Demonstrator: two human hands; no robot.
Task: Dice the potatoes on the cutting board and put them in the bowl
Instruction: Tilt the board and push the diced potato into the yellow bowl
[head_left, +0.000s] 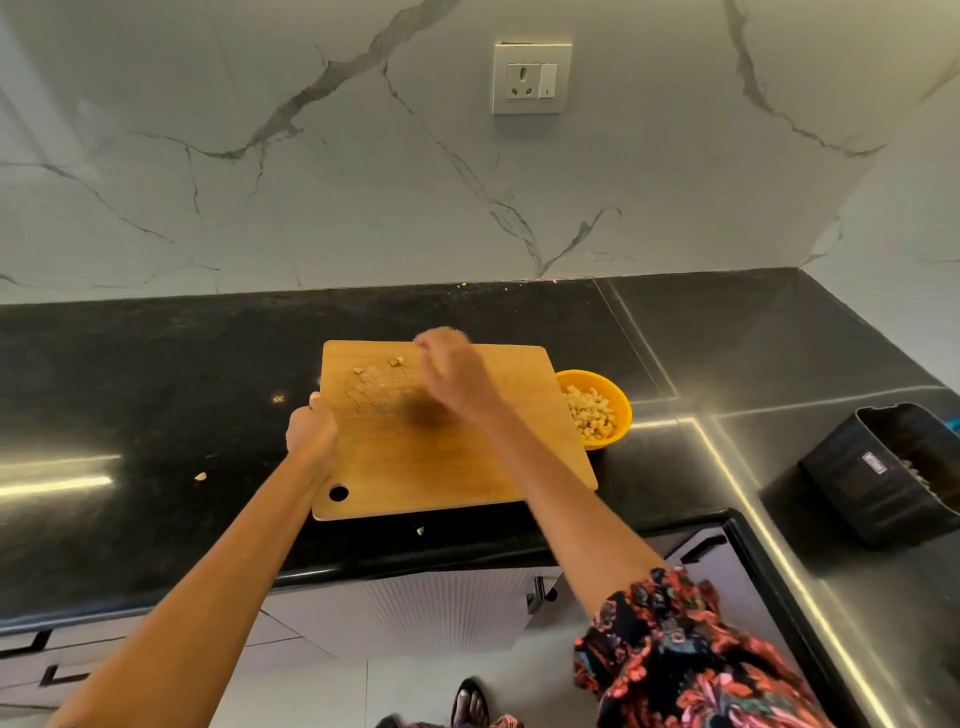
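Left hand (310, 427) grips the tilted cutting board (457, 467); blurred right hand (451, 371), grip unclear, could flick the potato bits (378, 366) at 12 o'clock past the bowl (621, 402).

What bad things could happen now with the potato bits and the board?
1. The left hand holds the cutting board tipped over the yellow bowl; a slip might knock the bowl.
2. The right hand is blurred near the last potato pieces; a quick sweep might send them past the bowl.
3. Stray bits lie on the black counter, one near its front edge; they may get forgotten or fall.
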